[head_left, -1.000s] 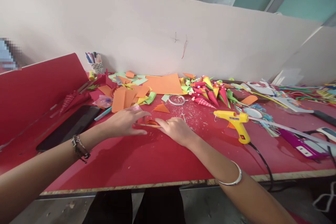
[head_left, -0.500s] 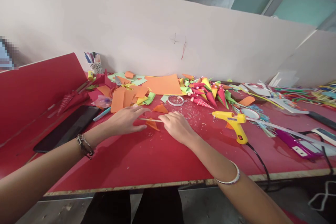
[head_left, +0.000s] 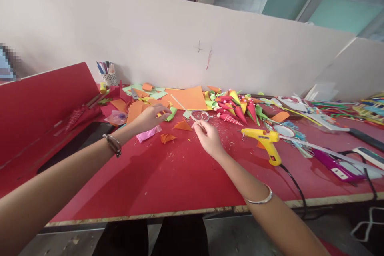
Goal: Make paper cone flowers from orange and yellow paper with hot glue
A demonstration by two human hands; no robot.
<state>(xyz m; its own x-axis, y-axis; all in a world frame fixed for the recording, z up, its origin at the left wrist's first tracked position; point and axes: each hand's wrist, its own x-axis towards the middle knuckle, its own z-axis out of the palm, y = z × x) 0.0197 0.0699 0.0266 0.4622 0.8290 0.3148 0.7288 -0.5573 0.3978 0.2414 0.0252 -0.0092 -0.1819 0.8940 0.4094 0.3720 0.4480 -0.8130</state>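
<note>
In the head view my right hand (head_left: 207,136) pinches the lower end of a thin pale stick (head_left: 180,103), which slants up and to the left. My left hand (head_left: 153,118) reaches over the orange paper sheets (head_left: 135,111), fingers stretched and nothing seen in them. Just below it lies a crumpled pink plastic packet (head_left: 148,133). Between the hands, two small pieces rest on the red table: a folded orange paper piece (head_left: 168,138) and an orange paper triangle (head_left: 183,125). A clear ring-shaped coil (head_left: 200,116) lies behind my right hand.
At right are a yellow glue gun (head_left: 264,142) with a black cord and a purple power strip (head_left: 339,166). Several paper cones (head_left: 237,108) are piled at the back. A black tablet-like slab (head_left: 75,148) lies under my left forearm. A pen cup (head_left: 108,76) stands at the wall.
The stick has swung from nearly level to slanting up, held by my right hand, which shifted slightly right. My left hand moved away from me, uncovering the pink packet.
</note>
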